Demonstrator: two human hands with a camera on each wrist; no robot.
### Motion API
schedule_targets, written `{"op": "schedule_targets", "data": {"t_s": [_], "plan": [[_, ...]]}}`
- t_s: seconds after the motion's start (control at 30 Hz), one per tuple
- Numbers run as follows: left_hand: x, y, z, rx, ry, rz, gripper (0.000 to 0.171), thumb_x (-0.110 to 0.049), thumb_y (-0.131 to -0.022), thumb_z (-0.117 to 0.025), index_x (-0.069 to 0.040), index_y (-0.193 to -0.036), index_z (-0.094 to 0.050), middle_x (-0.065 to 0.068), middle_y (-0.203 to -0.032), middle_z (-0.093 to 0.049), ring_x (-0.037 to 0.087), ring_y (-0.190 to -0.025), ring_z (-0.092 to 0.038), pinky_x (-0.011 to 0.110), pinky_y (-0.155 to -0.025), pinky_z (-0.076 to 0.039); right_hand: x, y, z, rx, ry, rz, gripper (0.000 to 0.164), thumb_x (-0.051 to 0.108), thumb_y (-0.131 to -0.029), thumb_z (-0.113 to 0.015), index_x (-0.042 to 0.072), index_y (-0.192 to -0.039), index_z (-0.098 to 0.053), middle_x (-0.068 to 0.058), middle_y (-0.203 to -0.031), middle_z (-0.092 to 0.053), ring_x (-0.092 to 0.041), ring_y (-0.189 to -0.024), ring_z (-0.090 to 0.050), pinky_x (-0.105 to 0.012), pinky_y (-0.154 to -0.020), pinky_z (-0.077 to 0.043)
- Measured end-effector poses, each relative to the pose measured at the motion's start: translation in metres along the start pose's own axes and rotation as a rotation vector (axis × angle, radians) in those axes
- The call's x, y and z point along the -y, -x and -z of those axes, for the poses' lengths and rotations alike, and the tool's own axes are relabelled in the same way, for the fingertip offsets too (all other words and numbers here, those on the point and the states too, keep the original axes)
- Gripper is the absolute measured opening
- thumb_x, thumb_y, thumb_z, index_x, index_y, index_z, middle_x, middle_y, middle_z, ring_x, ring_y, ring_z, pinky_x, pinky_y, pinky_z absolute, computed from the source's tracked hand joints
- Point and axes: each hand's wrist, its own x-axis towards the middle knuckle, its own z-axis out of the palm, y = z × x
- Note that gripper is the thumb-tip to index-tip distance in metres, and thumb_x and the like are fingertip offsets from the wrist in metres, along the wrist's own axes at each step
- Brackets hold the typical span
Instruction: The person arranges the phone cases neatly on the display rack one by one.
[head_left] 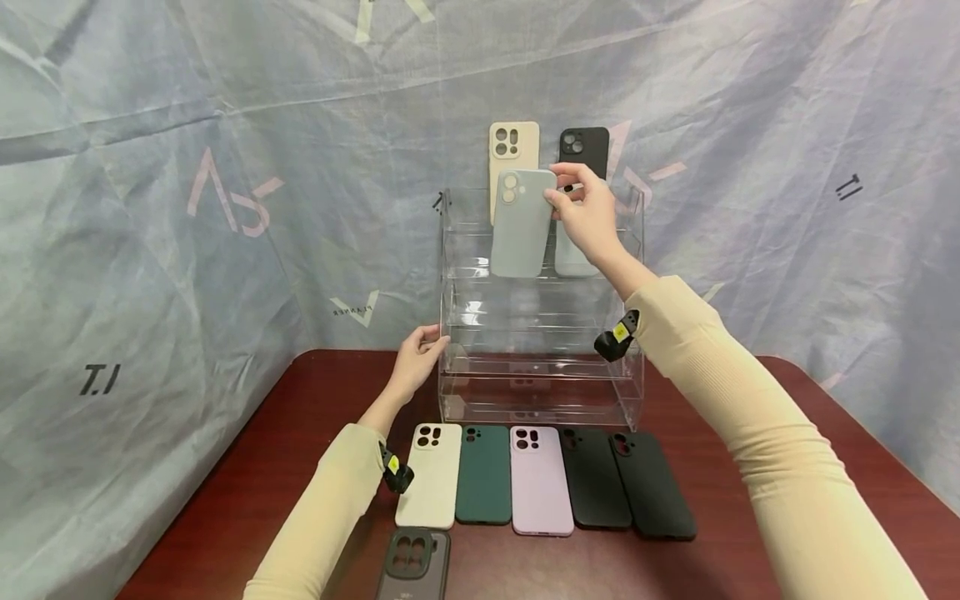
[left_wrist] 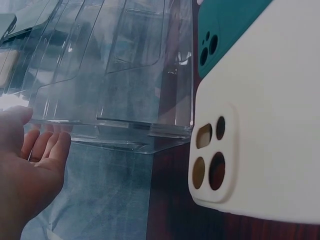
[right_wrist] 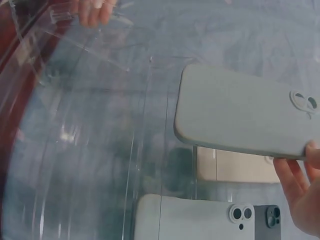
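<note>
My right hand [head_left: 587, 212] pinches the upper right edge of a pale grey-green phone case [head_left: 522, 229], held upright over an upper tier of a clear acrylic display rack [head_left: 542, 367]. Behind it a cream case [head_left: 517, 133] stands on the top tier, with a black case [head_left: 592, 150] to its right, partly hidden by the hand. Another pale case [right_wrist: 195, 217] stands in the rack below the held one in the right wrist view. At the rack's left side, my left hand [head_left: 416, 362] grips the edge of the side panel between thumb and fingers.
On the dark red table [head_left: 315, 417], a row before the rack holds a cream case [head_left: 431, 492], a green case [head_left: 483, 483], a lilac case [head_left: 542, 492] and two black cases [head_left: 600, 492]. A clear, dark-framed case [head_left: 412, 567] lies nearer. Grey printed cloth [head_left: 225, 250] hangs behind.
</note>
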Motion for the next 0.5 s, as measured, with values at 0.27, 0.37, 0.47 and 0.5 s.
{"op": "schedule_targets", "data": {"t_s": [0.27, 0.37, 0.47, 0.5], "plan": [[0.002, 0.007, 0.0, -0.016, 0.017, 0.002, 0.041, -0.021, -0.094, -0.058, -0.001, -0.129, -0.051, 0.018, -0.13, -0.052, 0.031, -0.118, -0.055, 0.044, -0.1, -0.045, -0.004, -0.012, -0.014, -0.054, 0.015, 0.017, 0.032, 0.005, -0.089, -0.063, 0.007, -0.121, -0.061, -0.011, -0.107, -0.058, -0.003, -0.073, -0.055, -0.018, -0.065, -0.055], [0.002, 0.009, 0.0, -0.021, 0.021, 0.006, 0.041, -0.021, -0.094, -0.059, -0.001, -0.129, -0.051, 0.019, -0.129, -0.053, 0.031, -0.118, -0.055, 0.044, -0.099, -0.046, -0.008, -0.016, -0.016, -0.084, 0.051, 0.008, 0.032, 0.008, -0.09, -0.063, 0.009, -0.121, -0.061, -0.011, -0.11, -0.059, -0.003, -0.072, -0.054, -0.018, -0.064, -0.052], [0.002, 0.01, -0.001, -0.014, 0.022, -0.005, 0.043, -0.022, -0.094, -0.059, 0.0, -0.13, -0.05, 0.02, -0.13, -0.052, 0.032, -0.118, -0.054, 0.044, -0.099, -0.046, -0.014, -0.021, -0.018, -0.11, 0.056, -0.004, 0.031, 0.007, -0.09, -0.062, 0.009, -0.121, -0.061, -0.011, -0.111, -0.059, -0.004, -0.071, -0.054, -0.017, -0.063, -0.049], [-0.002, 0.012, 0.0, -0.007, 0.021, -0.007, 0.043, -0.02, -0.094, -0.058, 0.001, -0.13, -0.05, 0.021, -0.13, -0.051, 0.033, -0.119, -0.054, 0.045, -0.1, -0.045, -0.016, -0.022, -0.019, -0.116, 0.051, -0.009, 0.03, 0.007, -0.09, -0.062, 0.009, -0.12, -0.061, -0.011, -0.11, -0.059, -0.006, -0.071, -0.055, -0.017, -0.063, -0.048]]}}
